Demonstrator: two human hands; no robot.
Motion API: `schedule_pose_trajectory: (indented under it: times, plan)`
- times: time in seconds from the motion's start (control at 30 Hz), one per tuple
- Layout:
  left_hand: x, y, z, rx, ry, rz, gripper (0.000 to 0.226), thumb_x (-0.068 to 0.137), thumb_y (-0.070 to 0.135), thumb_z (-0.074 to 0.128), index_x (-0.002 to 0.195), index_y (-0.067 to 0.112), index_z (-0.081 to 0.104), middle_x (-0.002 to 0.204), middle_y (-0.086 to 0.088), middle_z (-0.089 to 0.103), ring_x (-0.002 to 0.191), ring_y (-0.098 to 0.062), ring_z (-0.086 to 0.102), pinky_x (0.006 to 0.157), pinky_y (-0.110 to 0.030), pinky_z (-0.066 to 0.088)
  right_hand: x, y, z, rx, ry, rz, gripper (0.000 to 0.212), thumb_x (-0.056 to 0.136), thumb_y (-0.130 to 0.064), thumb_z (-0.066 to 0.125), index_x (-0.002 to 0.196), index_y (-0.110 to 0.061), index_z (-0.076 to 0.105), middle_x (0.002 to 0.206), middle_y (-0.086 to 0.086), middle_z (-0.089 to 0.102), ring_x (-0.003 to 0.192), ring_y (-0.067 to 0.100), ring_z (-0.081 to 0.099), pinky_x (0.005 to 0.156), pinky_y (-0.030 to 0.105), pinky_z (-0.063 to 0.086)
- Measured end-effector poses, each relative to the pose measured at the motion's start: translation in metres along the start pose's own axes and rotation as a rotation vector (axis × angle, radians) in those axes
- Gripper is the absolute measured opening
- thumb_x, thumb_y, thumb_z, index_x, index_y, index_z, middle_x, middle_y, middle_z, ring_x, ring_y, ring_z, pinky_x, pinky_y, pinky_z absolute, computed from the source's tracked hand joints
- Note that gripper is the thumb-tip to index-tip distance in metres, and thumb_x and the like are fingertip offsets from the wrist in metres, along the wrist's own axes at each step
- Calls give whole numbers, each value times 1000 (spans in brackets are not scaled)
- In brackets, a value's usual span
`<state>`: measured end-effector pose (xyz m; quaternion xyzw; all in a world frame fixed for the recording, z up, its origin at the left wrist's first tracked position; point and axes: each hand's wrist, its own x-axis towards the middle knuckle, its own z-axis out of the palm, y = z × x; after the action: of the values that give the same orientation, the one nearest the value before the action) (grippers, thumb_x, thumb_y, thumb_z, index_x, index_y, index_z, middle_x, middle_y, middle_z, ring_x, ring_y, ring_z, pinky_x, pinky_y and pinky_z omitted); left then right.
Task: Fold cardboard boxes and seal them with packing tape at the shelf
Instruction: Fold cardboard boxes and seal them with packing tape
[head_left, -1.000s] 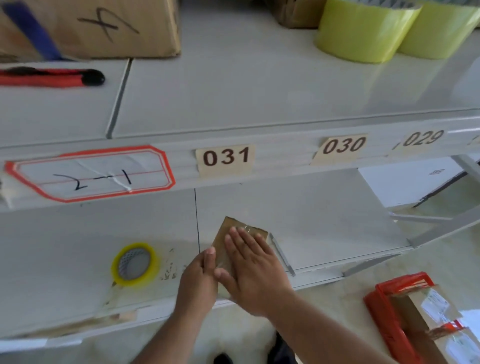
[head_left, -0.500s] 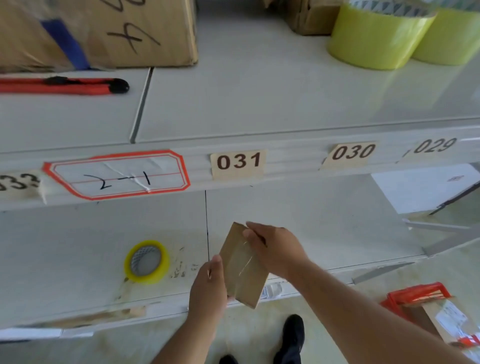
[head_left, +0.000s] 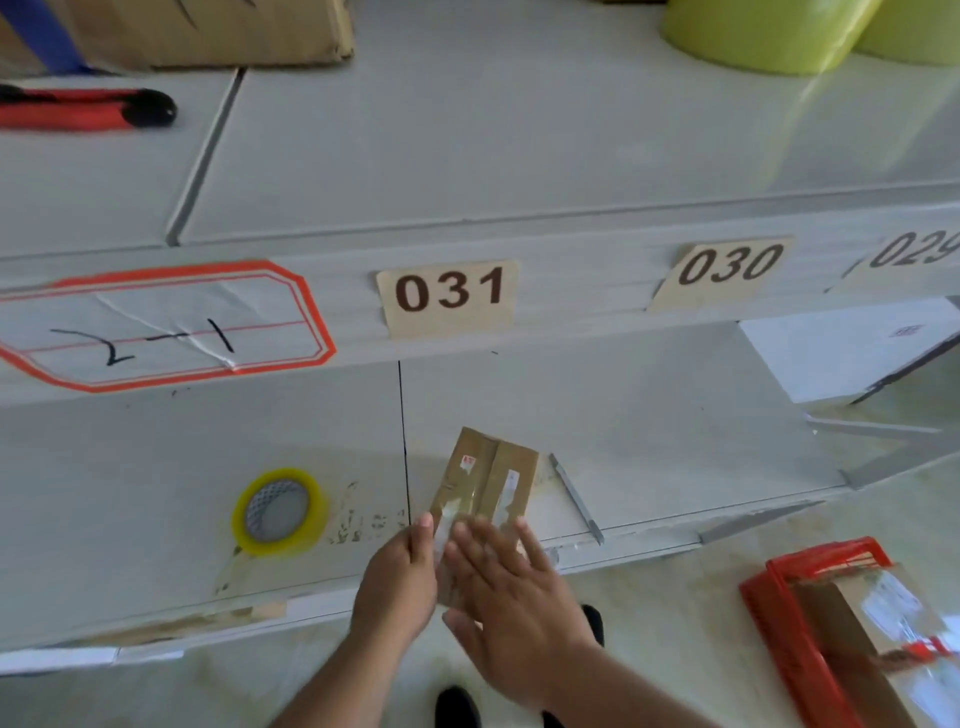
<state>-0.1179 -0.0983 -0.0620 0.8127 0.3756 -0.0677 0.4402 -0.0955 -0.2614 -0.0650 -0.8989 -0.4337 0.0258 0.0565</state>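
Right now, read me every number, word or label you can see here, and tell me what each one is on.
"031" on a tan tag on the shelf edge.
"030" on the next tan tag, to the right.
"029" on a third tag, cut off at the frame's edge.
"2-1", handwritten, on the red-bordered label.
Stickers on the small box and the parcel in the red basket: too blurred to read.

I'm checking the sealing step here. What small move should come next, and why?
Probably slide the flat right hand up along the small box, pressing the tape down. Shiny tape runs up its top, the left hand steadies its near edge, and the box lies on the lower shelf.
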Motion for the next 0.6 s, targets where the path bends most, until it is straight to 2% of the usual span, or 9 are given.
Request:
schedule_pose_trajectory:
  times: [0.07, 0.2, 0.27, 0.37, 0.43, 0.5, 0.53, 0.57, 0.6]
  plan:
    - [2, -6, 4, 25, 14, 15, 57, 105, 61, 26, 132, 32, 68, 131, -3, 70, 122, -27, 63, 95, -35, 48, 11, 12, -6, 2, -72, 50, 68, 107, -61, 29, 157, -16, 42, 164, 2, 38, 157, 22, 23, 122, 54, 12]
    - [2, -8, 4, 97, 38, 93, 55, 106, 58, 26, 131, 32, 68, 126, -1, 72, 119, -27, 65, 92, -35, 50, 39, 28, -12, 17, -275, 134, 78, 104, -67, 3, 164, -18, -6, 172, -2, -13, 156, 17, -25, 125, 51, -13]
    - [3, -8, 4, 122, 51, 101, 53, 106, 57, 25, 122, 34, 70, 116, -1, 75, 111, -27, 67, 89, -34, 51, 59, 40, -16, 30, -249, 196, 81, 102, -69, 2, 166, -19, -7, 172, -3, -15, 155, 13, -26, 126, 48, -13]
    - [7, -6, 3, 183, 31, 78, 51, 106, 56, 21, 92, 32, 63, 87, 4, 68, 86, -22, 65, 79, -37, 54, 80, 54, -20, 8, -284, 207, 83, 100, -70, -3, 166, -20, -7, 173, -4, -15, 156, 11, -25, 128, 47, -11]
    - [8, -4, 2, 188, 27, 48, 55, 104, 59, 18, 85, 28, 60, 79, 6, 66, 78, -17, 64, 76, -38, 56, 86, 54, -23, 51, -302, 234, 83, 100, -70, -1, 165, -19, -11, 172, -4, -19, 156, 12, -25, 128, 46, -11]
    - [4, -2, 1, 211, 22, -3, 68, 99, 68, 12, 84, 26, 63, 74, 5, 66, 73, -14, 64, 72, -37, 56, 93, 52, -26, 108, -281, 287, 82, 101, -70, 2, 165, -20, -11, 173, -3, -14, 160, 18, -15, 130, 45, -3]
    - [1, 0, 1, 245, 13, -40, 77, 96, 74, 7, 82, 25, 64, 73, 4, 66, 71, -15, 65, 69, -36, 55, 98, 56, -26, 142, -255, 340, 81, 102, -68, 6, 167, -21, -4, 175, 0, 0, 161, 23, 2, 129, 44, 9]
    - [-2, 0, 0, 270, -7, -86, 83, 91, 80, 2, 81, 25, 64, 71, 3, 67, 69, -16, 67, 66, -34, 55, 103, 62, -28, 212, -244, 452, 79, 102, -68, 11, 166, -21, 10, 170, 3, 24, 155, 29, 26, 124, 45, 26]
    - [-6, 1, 0, 250, -37, -138, 84, 88, 84, 1, 81, 26, 63, 70, 1, 68, 64, -18, 70, 63, -33, 56, 106, 70, -33, 297, -256, 577, 75, 101, -69, 17, 158, -22, 31, 153, 5, 49, 138, 30, 49, 113, 47, 42]
